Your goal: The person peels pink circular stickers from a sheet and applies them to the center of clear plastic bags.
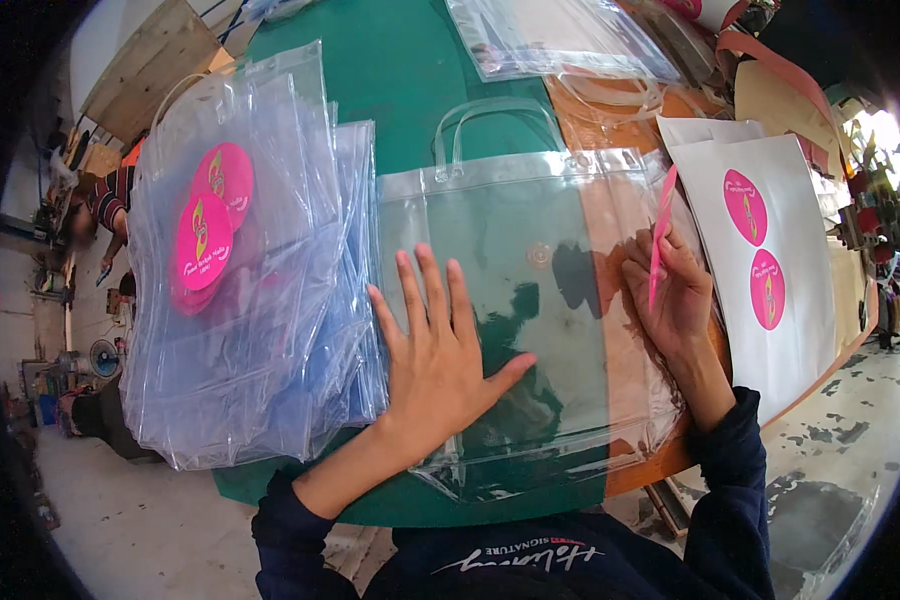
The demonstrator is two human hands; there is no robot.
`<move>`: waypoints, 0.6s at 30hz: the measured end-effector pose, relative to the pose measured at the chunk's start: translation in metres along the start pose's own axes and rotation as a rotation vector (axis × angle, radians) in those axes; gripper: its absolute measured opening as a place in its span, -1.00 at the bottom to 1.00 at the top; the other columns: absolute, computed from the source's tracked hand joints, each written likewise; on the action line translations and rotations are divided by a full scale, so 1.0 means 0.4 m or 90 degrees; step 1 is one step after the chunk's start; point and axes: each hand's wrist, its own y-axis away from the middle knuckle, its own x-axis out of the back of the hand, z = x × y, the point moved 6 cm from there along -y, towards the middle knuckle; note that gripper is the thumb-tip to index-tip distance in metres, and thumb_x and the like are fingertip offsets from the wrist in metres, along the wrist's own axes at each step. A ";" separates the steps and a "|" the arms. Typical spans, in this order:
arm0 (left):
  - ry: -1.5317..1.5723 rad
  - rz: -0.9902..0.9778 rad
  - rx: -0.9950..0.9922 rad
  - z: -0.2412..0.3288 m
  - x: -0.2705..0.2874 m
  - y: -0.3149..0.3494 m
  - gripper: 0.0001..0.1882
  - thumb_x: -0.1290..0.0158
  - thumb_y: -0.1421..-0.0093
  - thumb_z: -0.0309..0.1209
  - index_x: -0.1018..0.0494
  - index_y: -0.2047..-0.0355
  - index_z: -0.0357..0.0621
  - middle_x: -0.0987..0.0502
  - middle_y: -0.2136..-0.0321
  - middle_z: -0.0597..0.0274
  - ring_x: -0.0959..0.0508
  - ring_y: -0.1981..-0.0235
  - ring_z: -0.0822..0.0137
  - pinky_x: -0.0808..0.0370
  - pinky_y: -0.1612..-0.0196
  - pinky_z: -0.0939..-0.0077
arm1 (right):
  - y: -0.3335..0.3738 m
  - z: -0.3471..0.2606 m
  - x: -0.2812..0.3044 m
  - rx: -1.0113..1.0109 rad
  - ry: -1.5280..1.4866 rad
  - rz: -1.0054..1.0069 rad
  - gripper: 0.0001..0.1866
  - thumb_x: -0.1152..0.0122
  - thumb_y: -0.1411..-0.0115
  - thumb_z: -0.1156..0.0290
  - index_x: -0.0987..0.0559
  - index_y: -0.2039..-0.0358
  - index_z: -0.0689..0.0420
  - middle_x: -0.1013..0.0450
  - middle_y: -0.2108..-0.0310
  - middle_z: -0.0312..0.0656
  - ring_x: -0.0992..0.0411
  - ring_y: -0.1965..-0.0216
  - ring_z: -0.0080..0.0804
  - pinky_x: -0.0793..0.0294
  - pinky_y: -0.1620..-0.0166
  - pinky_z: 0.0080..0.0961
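Observation:
A clear plastic bag (530, 350) with two loop handles at its far edge lies flat before me. My left hand (435, 340) rests on its left part, palm down with fingers spread. Over the bag's right side is my right hand (675, 285), its fingers pinching a round pink sticker (662, 240) that I see nearly edge-on. To the right lies a white backing sheet (790, 300) with two pink round stickers on it. At the left stands a thick pile of clear bags (270, 370), the top one showing overlapping pink stickers (205, 240).
The table has a green mat (390, 60) and a bare orange-brown part (660, 455). More clear plastic bags (560, 40) lie at the far side. Beyond the left edge, a person in a striped shirt (110, 195) bends over near a fan (103, 357).

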 end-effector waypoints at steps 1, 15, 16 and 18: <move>-0.006 0.034 0.007 -0.004 0.004 -0.001 0.00 0.16 0.01 0.21 0.02 -0.06 -0.61 0.16 -0.14 -0.42 0.21 -0.19 -0.29 0.29 -0.07 -0.32 | 0.001 -0.001 -0.002 -0.001 0.000 0.001 -0.90 0.07 -0.11 0.52 -0.29 0.34 0.22 -0.13 0.53 -0.31 -0.09 0.53 -0.63 -0.15 0.45 -0.71; 0.200 -0.145 -0.441 0.152 -0.040 0.077 -0.28 0.20 -0.12 0.03 -0.05 -0.12 -0.28 0.03 -0.19 0.05 0.07 -0.24 0.24 0.20 -0.22 0.16 | -0.002 0.004 0.010 -0.002 -0.019 0.025 -0.95 0.12 -0.12 0.55 -0.26 0.38 0.22 -0.13 0.51 -0.29 -0.09 0.53 -0.63 -0.17 0.44 -0.72; 0.203 -0.142 -0.433 0.150 -0.033 0.076 -0.29 0.20 -0.13 0.01 -0.05 -0.13 -0.28 0.02 -0.19 0.08 0.07 -0.24 0.28 0.20 -0.22 0.20 | 0.000 0.000 0.006 0.003 -0.017 0.025 -0.95 0.12 -0.12 0.55 -0.26 0.38 0.22 -0.13 0.51 -0.29 -0.09 0.53 -0.63 -0.17 0.44 -0.72; 0.197 -0.140 -0.437 0.151 -0.028 0.082 -0.29 0.20 -0.13 0.02 -0.05 -0.13 -0.28 0.02 -0.19 0.09 0.07 -0.24 0.28 0.20 -0.22 0.20 | 0.004 -0.004 -0.003 0.001 -0.014 0.024 -0.94 0.11 -0.11 0.55 -0.27 0.37 0.22 -0.13 0.52 -0.29 -0.09 0.53 -0.62 -0.17 0.45 -0.72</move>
